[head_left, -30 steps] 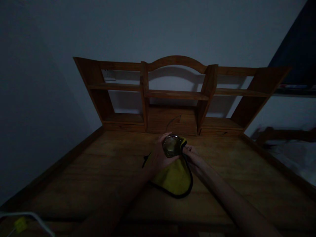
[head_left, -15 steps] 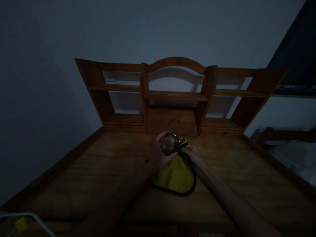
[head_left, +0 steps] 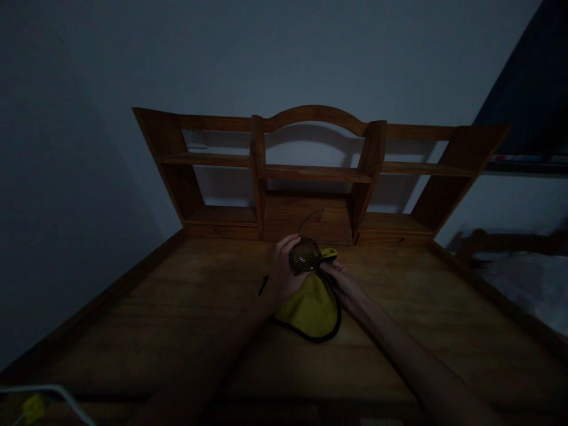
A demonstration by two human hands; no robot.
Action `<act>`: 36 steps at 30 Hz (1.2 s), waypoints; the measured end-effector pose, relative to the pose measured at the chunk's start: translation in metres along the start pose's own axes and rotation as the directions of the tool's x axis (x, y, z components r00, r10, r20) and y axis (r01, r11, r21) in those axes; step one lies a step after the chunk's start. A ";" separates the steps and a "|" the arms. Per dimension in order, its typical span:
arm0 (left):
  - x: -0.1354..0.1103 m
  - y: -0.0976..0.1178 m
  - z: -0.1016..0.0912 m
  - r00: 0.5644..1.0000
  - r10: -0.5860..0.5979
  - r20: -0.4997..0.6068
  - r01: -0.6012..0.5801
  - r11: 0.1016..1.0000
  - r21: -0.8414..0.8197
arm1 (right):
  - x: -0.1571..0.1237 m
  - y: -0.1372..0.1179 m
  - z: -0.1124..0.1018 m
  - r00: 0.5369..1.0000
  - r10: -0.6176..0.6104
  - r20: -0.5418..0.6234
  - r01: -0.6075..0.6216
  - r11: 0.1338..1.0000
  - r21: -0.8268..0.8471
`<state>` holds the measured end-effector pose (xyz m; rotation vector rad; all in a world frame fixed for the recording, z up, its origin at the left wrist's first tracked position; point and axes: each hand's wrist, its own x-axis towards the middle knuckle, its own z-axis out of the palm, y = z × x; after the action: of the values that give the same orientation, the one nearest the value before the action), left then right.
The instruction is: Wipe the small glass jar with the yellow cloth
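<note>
My left hand (head_left: 284, 273) is wrapped round a brownish, see-through glass vessel (head_left: 305, 255) with a round mouth and a shiny rim; I cannot tell whether it is a cup or a small bowl. Pinched in the fingers of my right hand (head_left: 342, 280) is a yellow cloth (head_left: 313, 309) with black edging, its upper fold against the right side of the glass. The rest of the cloth hangs below both hands over the desk. Part of the glass is hidden by my left fingers and the cloth.
Beneath my hands lies a wooden desk top (head_left: 177, 307). A wooden shelf unit (head_left: 315, 173) with small drawers stands along its back, against the wall. At the lower left are a white cable (head_left: 53, 388) and a yellow item (head_left: 33, 408).
The glass has tilted a little in my left hand, so its mouth faces differently. The hanging cloth has shifted slightly left and up; my right hand keeps its pinch on it.
</note>
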<state>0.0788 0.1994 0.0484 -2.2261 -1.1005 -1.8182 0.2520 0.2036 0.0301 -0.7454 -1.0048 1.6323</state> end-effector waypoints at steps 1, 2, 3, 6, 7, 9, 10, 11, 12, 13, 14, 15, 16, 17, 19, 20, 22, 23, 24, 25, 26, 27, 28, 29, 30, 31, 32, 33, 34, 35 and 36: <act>0.000 -0.001 0.000 1.000 -0.003 -0.002 0.003 1.000 -0.013 | 0.000 0.001 0.000 1.000 0.000 0.006 0.000 1.000 -0.002; 0.000 -0.002 0.001 1.000 -0.006 -0.011 0.006 1.000 -0.026 | 0.000 0.001 0.001 1.000 -0.006 0.011 0.006 1.000 -0.002; 0.001 -0.004 0.001 1.000 -0.009 -0.023 0.008 0.999 -0.036 | 0.000 0.001 0.002 1.000 -0.014 0.016 0.014 1.000 0.000; 0.000 -0.008 0.004 0.999 -0.033 -0.037 0.031 0.998 -0.055 | 0.000 0.001 0.004 0.999 -0.036 0.029 0.036 0.999 0.016; 0.000 -0.010 0.005 0.998 -0.042 -0.039 0.039 0.997 -0.060 | 0.000 0.001 0.004 0.999 -0.041 0.033 0.040 0.999 0.022; -0.001 -0.013 0.006 0.998 -0.055 -0.043 0.052 0.996 -0.072 | 0.000 0.001 0.004 0.998 -0.043 0.038 0.042 0.999 0.028; -0.001 -0.014 0.007 0.997 -0.063 -0.041 0.060 0.995 -0.078 | 0.000 0.001 0.003 0.998 -0.044 0.038 0.043 0.999 0.028; -0.002 -0.015 0.007 0.997 -0.074 -0.035 0.071 0.994 -0.084 | 0.000 0.000 0.003 0.998 -0.043 0.034 0.042 0.999 0.028; -0.003 -0.015 0.007 0.996 -0.090 -0.027 0.088 0.992 -0.088 | 0.000 0.000 0.003 0.999 -0.042 0.030 0.041 0.999 0.026; -0.003 -0.015 0.007 0.994 -0.111 -0.016 0.109 0.990 -0.090 | 0.000 0.000 0.003 0.999 -0.040 0.025 0.040 0.999 0.024; -0.004 -0.015 0.008 0.991 -0.132 -0.006 0.131 0.987 -0.091 | 0.000 0.000 0.003 0.999 -0.043 0.020 0.043 0.999 0.025; -0.005 -0.013 0.008 0.988 -0.153 0.002 0.153 0.984 -0.090 | 0.001 0.000 0.003 0.999 -0.049 0.015 0.049 0.998 0.029; -0.006 -0.012 0.008 0.985 -0.172 0.012 0.172 0.981 -0.087 | 0.001 0.000 0.003 0.998 -0.058 0.008 0.058 0.998 0.033; -0.007 -0.010 0.009 0.982 -0.186 0.022 0.187 0.979 -0.083 | 0.002 0.000 0.003 0.998 -0.066 0.000 0.066 0.997 0.036; -0.009 -0.005 0.010 0.976 -0.209 0.060 0.213 0.974 -0.075 | 0.002 0.000 0.002 0.997 -0.077 -0.022 0.078 0.996 0.041; -0.010 -0.003 0.010 0.973 -0.217 0.076 0.222 0.973 -0.069 | 0.002 -0.001 0.002 0.996 -0.078 -0.032 0.079 0.996 0.040; -0.011 0.000 0.010 0.965 -0.238 0.110 0.245 0.967 -0.064 | 0.001 -0.002 0.001 0.996 -0.076 -0.043 0.077 0.997 0.024; -0.012 0.001 0.009 0.959 -0.254 0.127 0.263 0.963 -0.060 | 0.000 -0.003 0.000 0.995 -0.083 -0.047 0.084 0.996 0.007; -0.012 0.002 0.008 0.949 -0.278 0.149 0.288 0.956 -0.056 | 0.000 -0.003 -0.001 0.996 -0.086 -0.039 0.085 0.996 -0.018; -0.013 0.001 0.007 0.936 -0.303 0.176 0.316 0.947 -0.049 | -0.001 -0.002 -0.001 0.996 -0.082 -0.023 0.081 0.996 -0.039; -0.014 0.000 0.006 0.929 -0.315 0.195 0.329 0.944 -0.041 | -0.001 -0.002 -0.002 0.997 -0.075 -0.021 0.073 0.996 -0.060; -0.016 -0.001 0.005 0.923 -0.324 0.208 0.336 0.941 -0.026 | -0.002 -0.001 -0.002 0.998 -0.061 -0.022 0.059 0.995 -0.079; -0.018 -0.002 0.005 0.923 -0.327 0.203 0.336 0.942 -0.010 | -0.002 0.000 -0.003 0.998 -0.051 -0.023 0.049 0.994 -0.097; -0.020 -0.004 0.004 0.921 -0.331 0.205 0.335 0.942 0.016 | -0.002 0.002 -0.003 0.999 -0.040 -0.027 0.036 0.993 -0.116; -0.022 -0.006 0.004 0.913 -0.344 0.218 0.343 0.938 0.043 | -0.002 0.002 -0.003 0.999 -0.031 -0.024 0.027 0.991 -0.133; -0.025 -0.007 0.005 0.906 -0.356 0.227 0.353 0.934 0.056 | -0.003 0.003 -0.003 1.000 -0.014 -0.019 0.011 0.989 -0.150; -0.028 -0.008 0.006 0.901 -0.362 0.238 0.357 0.932 0.068 | -0.003 0.003 -0.003 1.000 0.000 -0.025 -0.004 0.985 -0.170; -0.030 -0.009 0.007 0.903 -0.362 0.232 0.353 0.932 0.083 | -0.003 0.003 -0.003 1.000 0.002 -0.023 -0.006 0.982 -0.189; -0.032 -0.010 0.009 0.905 -0.356 0.232 0.344 0.934 0.091 | -0.004 0.002 -0.003 1.000 0.002 -0.019 -0.006 0.979 -0.206; -0.033 -0.010 0.010 0.903 -0.355 0.240 0.342 0.935 0.099 | -0.004 0.002 -0.002 1.000 -0.002 -0.015 -0.002 0.973 -0.231; -0.035 -0.011 0.012 0.907 -0.349 0.236 0.334 0.937 0.100 | -0.005 0.001 0.000 1.000 -0.005 -0.015 0.001 0.964 -0.265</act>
<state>0.0812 0.1962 0.0106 -2.4014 -1.6624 -1.6096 0.2531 0.1991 0.0290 -0.9325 -1.2281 1.5031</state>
